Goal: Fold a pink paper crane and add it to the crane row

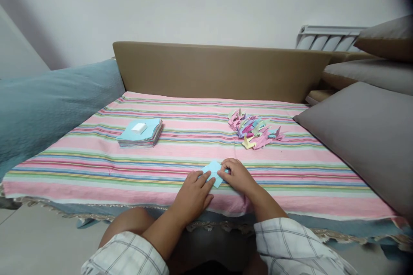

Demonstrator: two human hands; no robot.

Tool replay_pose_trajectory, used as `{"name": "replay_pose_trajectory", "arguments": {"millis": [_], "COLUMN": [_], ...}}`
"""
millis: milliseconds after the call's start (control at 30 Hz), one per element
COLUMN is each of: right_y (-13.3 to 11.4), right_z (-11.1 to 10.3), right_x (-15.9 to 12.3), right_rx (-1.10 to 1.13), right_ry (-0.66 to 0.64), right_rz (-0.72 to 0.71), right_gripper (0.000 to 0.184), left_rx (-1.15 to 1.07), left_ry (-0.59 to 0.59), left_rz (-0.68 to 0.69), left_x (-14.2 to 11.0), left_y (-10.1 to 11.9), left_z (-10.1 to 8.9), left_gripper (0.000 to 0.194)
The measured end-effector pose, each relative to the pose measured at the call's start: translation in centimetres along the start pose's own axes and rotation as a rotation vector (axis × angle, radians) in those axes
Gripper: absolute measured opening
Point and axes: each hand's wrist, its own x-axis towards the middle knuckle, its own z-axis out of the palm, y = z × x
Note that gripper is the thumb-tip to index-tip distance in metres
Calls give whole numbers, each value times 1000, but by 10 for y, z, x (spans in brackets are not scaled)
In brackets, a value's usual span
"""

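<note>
A light blue sheet of origami paper (214, 166), partly folded, lies on the striped cloth near the front edge of the seat. My left hand (194, 192) rests on its left side, fingers stretched out and pressing it flat. At the right side of the paper, my right hand (236, 174) has thumb and fingers closed in a pinch on its edge. The fingers cover both side corners of the paper, so the folds there are partly hidden.
A stack of coloured paper (142, 135) with a small white block (139, 128) on top sits at left. Folded paper cranes (254, 131) lie heaped behind my right hand. Grey cushions (364, 133) border the right, a blue armrest (64, 99) the left, a brown backrest (213, 71) the back.
</note>
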Motion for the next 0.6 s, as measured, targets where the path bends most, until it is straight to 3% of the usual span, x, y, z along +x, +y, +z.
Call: {"name": "replay_pose_trajectory", "arguments": {"millis": [367,600], "right_y": [6,11], "right_z": [-1,0], "right_x": [-1,0], "right_rx": [-24,-24], "right_ry": [3,24], "right_rz": [95,83], "right_gripper": [9,9], "left_rx": [8,25], "left_ry": [-13,8], "left_rz": [-8,-38], "left_x": [2,3], "left_y": [3,8], "left_z": [-2,0], "left_gripper": [50,52]}}
